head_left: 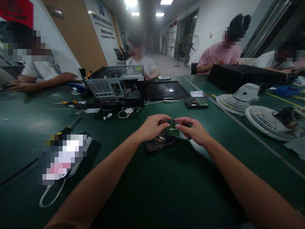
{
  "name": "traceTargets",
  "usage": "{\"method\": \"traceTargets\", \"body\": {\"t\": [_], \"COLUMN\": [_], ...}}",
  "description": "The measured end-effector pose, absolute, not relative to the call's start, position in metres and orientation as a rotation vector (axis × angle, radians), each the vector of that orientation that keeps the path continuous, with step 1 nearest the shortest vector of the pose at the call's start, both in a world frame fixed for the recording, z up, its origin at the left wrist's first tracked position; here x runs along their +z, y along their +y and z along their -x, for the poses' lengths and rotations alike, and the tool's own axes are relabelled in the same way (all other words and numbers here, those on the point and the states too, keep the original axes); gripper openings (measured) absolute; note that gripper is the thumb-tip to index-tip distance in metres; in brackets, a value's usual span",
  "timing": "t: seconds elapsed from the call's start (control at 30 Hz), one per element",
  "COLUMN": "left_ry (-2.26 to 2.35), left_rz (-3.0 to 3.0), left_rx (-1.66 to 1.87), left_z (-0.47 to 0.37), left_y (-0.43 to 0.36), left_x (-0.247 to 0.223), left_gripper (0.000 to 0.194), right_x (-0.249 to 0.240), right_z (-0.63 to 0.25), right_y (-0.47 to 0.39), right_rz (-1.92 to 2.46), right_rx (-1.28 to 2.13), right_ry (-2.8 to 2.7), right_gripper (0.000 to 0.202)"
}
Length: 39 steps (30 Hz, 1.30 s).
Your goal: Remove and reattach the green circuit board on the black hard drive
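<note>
A small green circuit board (pixel 174 129) is held up between my two hands at the middle of the table. My left hand (pixel 156 126) pinches its left side between thumb and fingers. On the right side, my right hand (pixel 192 129) grips the board with thumb and index finger, and a screwdriver (pixel 190 119) is tucked in the same hand, its shaft pointing up. Just below the board lies an opened hard drive (pixel 160 144), dark, with some metal parts showing inside.
Behind my hands are an open computer case (pixel 114 86), a dark flat panel (pixel 168 90) and another drive (pixel 196 103). White fan parts (pixel 267 122) lie right. A blurred-out device (pixel 65 157) and a yellow-black screwdriver (pixel 68 128) lie left. Several people sit around the table.
</note>
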State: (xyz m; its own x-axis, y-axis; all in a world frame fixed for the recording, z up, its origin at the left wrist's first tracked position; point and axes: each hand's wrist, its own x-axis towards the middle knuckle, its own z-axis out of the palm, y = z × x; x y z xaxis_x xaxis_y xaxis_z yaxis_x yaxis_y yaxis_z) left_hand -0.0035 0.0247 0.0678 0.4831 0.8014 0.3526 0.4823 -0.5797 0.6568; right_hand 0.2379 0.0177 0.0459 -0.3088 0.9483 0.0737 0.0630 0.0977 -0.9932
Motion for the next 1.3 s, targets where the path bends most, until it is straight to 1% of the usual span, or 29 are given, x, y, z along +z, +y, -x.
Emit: {"method": "traceTargets", "body": {"t": [0.13, 0.23, 0.4, 0.5, 0.63, 0.83, 1.0, 1.1, 1.3], "left_ry": [1.126, 1.097, 0.904, 0.861, 0.825, 0.869, 0.852, 0.87, 0.897], "left_rz": [-2.054, -1.808, -1.531, -1.504, -1.418, -1.549, -1.616, -1.618, -1.63], "left_rx": [1.02, 1.09, 0.922, 0.912, 0.956, 0.892, 0.786, 0.791, 0.742], "left_z": [0.001, -0.001, -0.005, -0.007, -0.005, -0.005, -0.006, -0.006, -0.007], "left_y": [0.027, 0.029, 0.024, 0.023, 0.027, 0.028, 0.025, 0.026, 0.023], "left_x": [0.063, 0.063, 0.068, 0.065, 0.057, 0.053, 0.052, 0.052, 0.056], "left_gripper": [0.036, 0.04, 0.027, 0.022, 0.022, 0.02, 0.025, 0.029, 0.019], "right_x": [0.041, 0.041, 0.045, 0.046, 0.045, 0.041, 0.038, 0.036, 0.036], "right_z": [-0.234, -0.23, -0.226, -0.224, -0.223, -0.227, -0.227, -0.227, -0.229], "right_y": [0.016, 0.014, 0.012, 0.01, 0.01, 0.014, 0.013, 0.013, 0.014], "right_rz": [1.087, 1.025, 0.941, 0.943, 0.943, 1.007, 1.0, 0.998, 1.015], "right_rx": [1.358, 1.436, 1.531, 1.584, 1.598, 1.553, 1.542, 1.536, 1.586], "right_ry": [-1.514, -1.441, -1.244, -1.202, -1.23, -1.255, -1.333, -1.372, -1.454], "right_gripper": [0.036, 0.035, 0.036, 0.036, 0.034, 0.045, 0.036, 0.034, 0.034]}}
